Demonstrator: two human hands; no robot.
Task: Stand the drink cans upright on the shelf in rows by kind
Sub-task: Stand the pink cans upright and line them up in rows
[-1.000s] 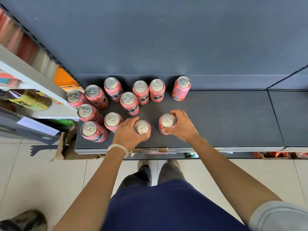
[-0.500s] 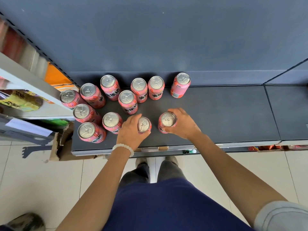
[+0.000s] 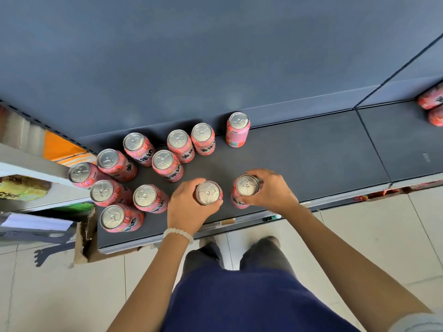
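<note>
Several pink drink cans stand upright on the dark grey shelf point(image 3: 311, 159). My left hand point(image 3: 189, 209) grips one upright pink can point(image 3: 208, 192) near the shelf's front edge. My right hand point(image 3: 271, 192) grips another upright pink can point(image 3: 247, 186) just to its right. Behind and to the left stand the others, among them a can at the back right point(image 3: 237, 129) and one at the front left point(image 3: 119, 218). On the adjoining shelf section at the far right, two more pink cans point(image 3: 431, 101) lie partly out of view.
A torn cardboard box point(image 3: 84, 238) sits on the floor under the shelf's left end. Another rack with yellow packets point(image 3: 21, 190) stands to the left. Bare shelf surface stretches to the right of my right hand. Pale floor tiles point(image 3: 359, 236) lie below.
Both hands keep hold of their cans, which have hardly shifted on the shelf. The view has tilted and swung right, bringing the cans at the far right into sight.
</note>
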